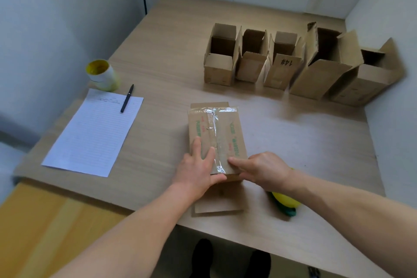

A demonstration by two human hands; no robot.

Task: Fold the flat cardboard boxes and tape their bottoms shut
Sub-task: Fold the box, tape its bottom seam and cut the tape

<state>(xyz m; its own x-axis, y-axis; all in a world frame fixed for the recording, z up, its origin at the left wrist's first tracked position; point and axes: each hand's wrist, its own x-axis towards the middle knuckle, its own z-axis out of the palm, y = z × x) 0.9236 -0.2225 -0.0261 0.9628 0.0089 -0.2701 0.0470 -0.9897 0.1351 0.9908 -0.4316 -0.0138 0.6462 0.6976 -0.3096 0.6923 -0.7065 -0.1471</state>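
A small cardboard box (228,128) stands bottom-up in the middle of the table, with a strip of clear tape (217,142) running along its centre seam. My left hand (198,169) lies flat on the near left part of the box, fingers straight on top and thumb wrapped over the near edge. My right hand (259,169) presses the tape's near end with straight fingers from the right. A yellow and green tape dispenser (285,204) lies on the table under my right forearm, partly hidden.
Several folded open boxes (293,63) stand in a row at the back right. A lined sheet (94,133) with a black pen (127,98) lies at left, behind it a yellow-cored tape roll (102,74). Walls close in left, right and behind.
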